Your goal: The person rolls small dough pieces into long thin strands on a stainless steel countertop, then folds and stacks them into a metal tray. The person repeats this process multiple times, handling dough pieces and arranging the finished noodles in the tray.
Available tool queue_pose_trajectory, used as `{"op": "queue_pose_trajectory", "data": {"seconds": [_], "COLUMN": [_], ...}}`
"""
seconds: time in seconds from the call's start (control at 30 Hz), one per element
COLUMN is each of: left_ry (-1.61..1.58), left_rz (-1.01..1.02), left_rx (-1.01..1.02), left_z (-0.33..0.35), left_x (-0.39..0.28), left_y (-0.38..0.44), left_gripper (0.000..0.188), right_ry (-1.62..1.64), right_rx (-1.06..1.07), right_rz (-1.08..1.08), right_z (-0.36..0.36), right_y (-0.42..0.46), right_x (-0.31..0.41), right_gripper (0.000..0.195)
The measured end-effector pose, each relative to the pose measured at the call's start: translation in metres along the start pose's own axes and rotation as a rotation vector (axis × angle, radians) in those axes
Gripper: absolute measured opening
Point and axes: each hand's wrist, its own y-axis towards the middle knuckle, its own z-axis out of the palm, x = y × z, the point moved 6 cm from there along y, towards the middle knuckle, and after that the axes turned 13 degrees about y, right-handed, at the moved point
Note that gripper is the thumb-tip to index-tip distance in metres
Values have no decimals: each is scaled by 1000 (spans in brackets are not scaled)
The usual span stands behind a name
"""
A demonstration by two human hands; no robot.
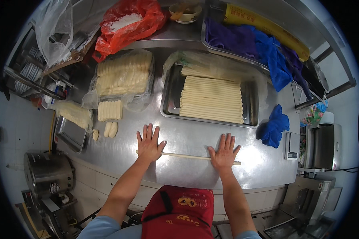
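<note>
A thin rope of dough [185, 156] lies across the stainless steel worktable [179, 176]. My left hand [148, 146] is flat on its left part, fingers spread, and a short end shows past the wrist side. Over the right part my right hand [224, 154] rests palm down, with the other end showing beyond it. Behind my hands a metal tray [173, 86] holds rows of dough sticks [211, 100], partly covered by plastic film [209, 67]. Left of it, a cut block of dough strips [110, 110] and smaller dough pieces [110, 129] lie on the metal.
A film-covered tray of dough [122, 74] stands back left, near a smaller metal tray [71, 136]. To the right are a blue cloth [274, 127] and a digital scale [292, 145]. The shelf above bears a red bag of flour [128, 24], a bowl [185, 14] and cloths [230, 35].
</note>
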Motion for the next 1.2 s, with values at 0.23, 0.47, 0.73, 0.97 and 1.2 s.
{"op": "queue_pose_trajectory", "data": {"seconds": [0.23, 0.47, 0.73, 0.97, 1.2], "left_ry": [-55, 53, 40, 35, 0], "left_rz": [162, -61, 194, 10, 124], "left_rx": [68, -21, 106, -93, 77], "left_z": [17, 3, 31, 3, 32], "left_x": [12, 54, 61, 73, 74], "left_y": [-130, 12, -138, 19, -130], "left_gripper": [81, 93, 98, 93, 101], "right_ry": [6, -70, -63, -134, -22], "right_rx": [265, 55, 142, -26, 128], "right_rz": [-66, 18, -137, 77, -195], "right_z": [12, -30, -8, -39, -12], "right_y": [-140, 2, -133, 1, -109], "right_x": [-35, -66, -96, -117, -121], "right_gripper": [88, 91, 97, 89, 99]}}
